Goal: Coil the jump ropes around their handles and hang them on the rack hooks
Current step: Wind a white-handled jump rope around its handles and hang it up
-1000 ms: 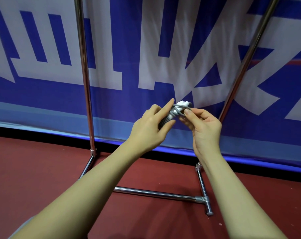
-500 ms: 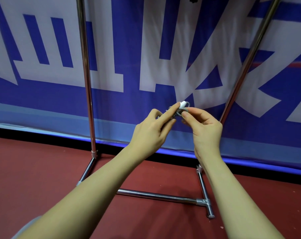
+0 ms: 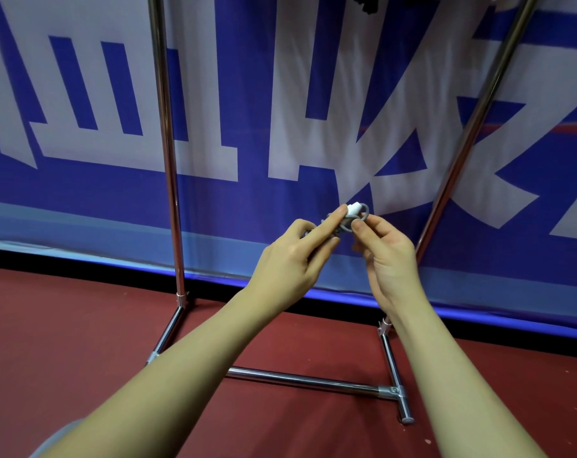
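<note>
Both hands meet between the rack (image 3: pixel 168 153) poles, open floor (image 3: pixel 65 342) below. Left hand (image 3: pixel 290 259) grips the coiled jump rope (image 3: pixel 355 214); right hand (image 3: pixel 388 256) pinches its loop.

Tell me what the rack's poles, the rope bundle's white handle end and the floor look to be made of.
Rack poles: polished, probably chromed or stainless metal, going by the mirror-like streaks.
White handle end, held between left hand and right hand: likely smooth plastic; too small to be sure.
Floor: matte dark red sports surfacing, perhaps rubber or vinyl.
</note>
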